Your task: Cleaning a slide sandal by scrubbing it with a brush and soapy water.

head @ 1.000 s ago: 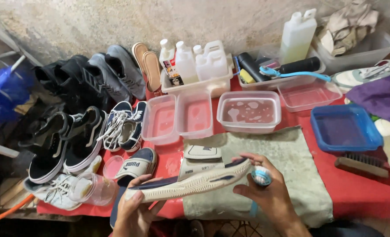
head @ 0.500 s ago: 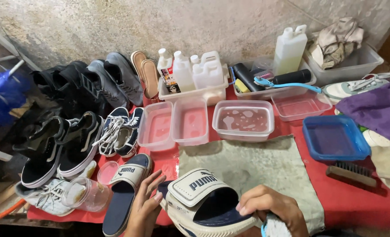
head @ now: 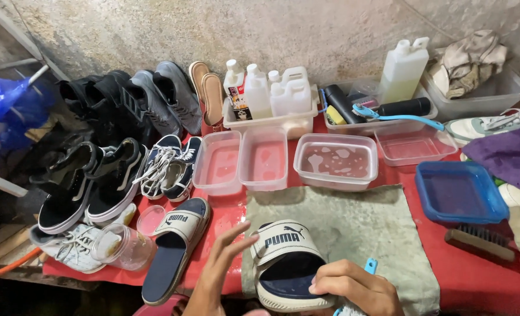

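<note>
A navy-and-white slide sandal (head: 286, 266) is being held strap-up over the grey towel (head: 359, 234), catching drips. It is being gripped at the heel by the right hand (head: 353, 287), a blue brush handle (head: 370, 267) tucked in; the left hand (head: 222, 263) is being kept spread, steadying the side.

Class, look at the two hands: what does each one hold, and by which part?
The right hand grips the slide sandal at its heel-end rim, with a blue tool tucked under it. The left hand, open, holds nothing.

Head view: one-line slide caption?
Right hand holds navy-and-white rubber slide sandal on grey towel; left hand open beside it.
</note>
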